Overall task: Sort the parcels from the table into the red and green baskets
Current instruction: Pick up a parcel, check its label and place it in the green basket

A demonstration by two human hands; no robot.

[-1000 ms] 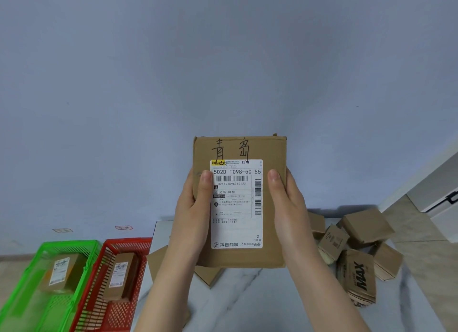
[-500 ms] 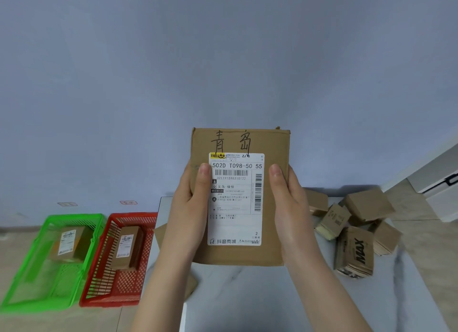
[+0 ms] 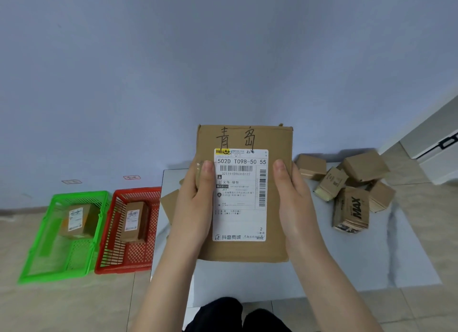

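2 hands hold 1 flat cardboard parcel (image 3: 247,250) upright over the marble table (image 3: 371,257), label facing the camera. On the floor at left: green basket (image 3: 79,195) with 1 box, then red basket (image 3: 136,190) with 1 box. Left hand (image 3: 195,207) grips the parcel's left edge, thumb on its front. Right hand (image 3: 295,207) grips the right edge the same way. Pile of small boxes (image 3: 347,190) sits far right on the table. Versus 0.5 s ago: same grip, view tipped down, dark knees (image 3: 238,316) now visible.

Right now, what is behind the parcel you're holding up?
A flat brown cardboard piece pokes out past the left hand on the table; the held parcel and that hand hide the rest.
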